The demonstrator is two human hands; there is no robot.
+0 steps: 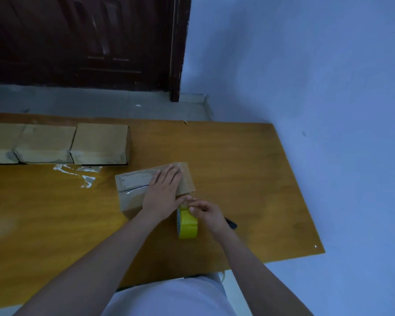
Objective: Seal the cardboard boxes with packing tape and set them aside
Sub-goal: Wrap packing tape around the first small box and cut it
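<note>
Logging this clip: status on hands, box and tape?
Left hand flat on box. Right hand pinching tape at roll. Three boxes set aside, far left. Nothing in the way.

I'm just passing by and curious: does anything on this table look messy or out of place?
Yes: crumpled clear tape scraps lie stuck on the table, in front of the boxes lined up at the back. They look like discarded waste. The left hand presses flat on the box being sealed.
</note>
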